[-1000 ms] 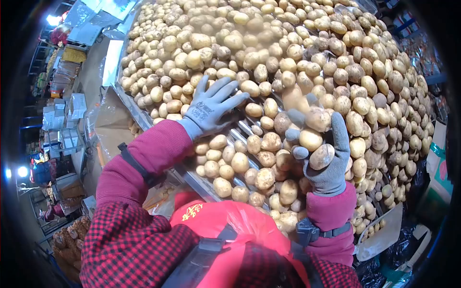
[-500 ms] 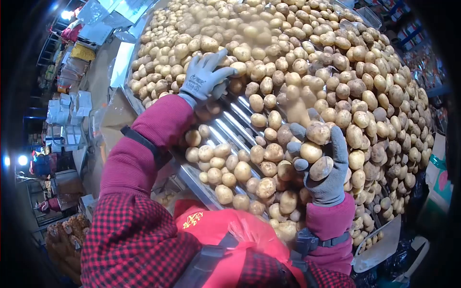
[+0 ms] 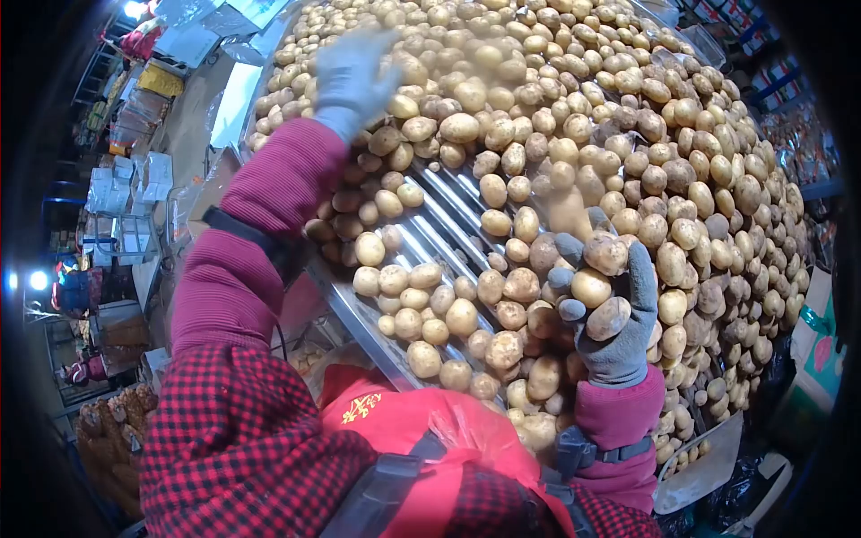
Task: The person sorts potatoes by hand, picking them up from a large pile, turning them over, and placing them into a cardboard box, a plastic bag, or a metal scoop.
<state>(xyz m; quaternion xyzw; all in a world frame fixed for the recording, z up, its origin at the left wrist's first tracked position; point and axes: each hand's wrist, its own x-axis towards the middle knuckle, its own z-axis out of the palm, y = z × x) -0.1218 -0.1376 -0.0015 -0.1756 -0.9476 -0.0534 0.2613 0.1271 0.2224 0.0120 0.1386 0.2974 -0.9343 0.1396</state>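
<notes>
Right of the silver, parallel metal bars, the grey-gloved right hand curls around three rounded, yellow-brown, soil-marked potatoes. Beyond the bars, leftward, the blurred grey-gloved left hand extends its fingers over the heap of loose tan potatoes; whether they touch, I cannot tell.

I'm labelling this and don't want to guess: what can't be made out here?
In the head view:
Left hand: blurred; fingertip contact unclear.
Right hand: palm mostly hidden by held potatoes.
Metal bars: full extent hidden under the potato pile.
Potato pile: far side cut off by top edge.
</notes>
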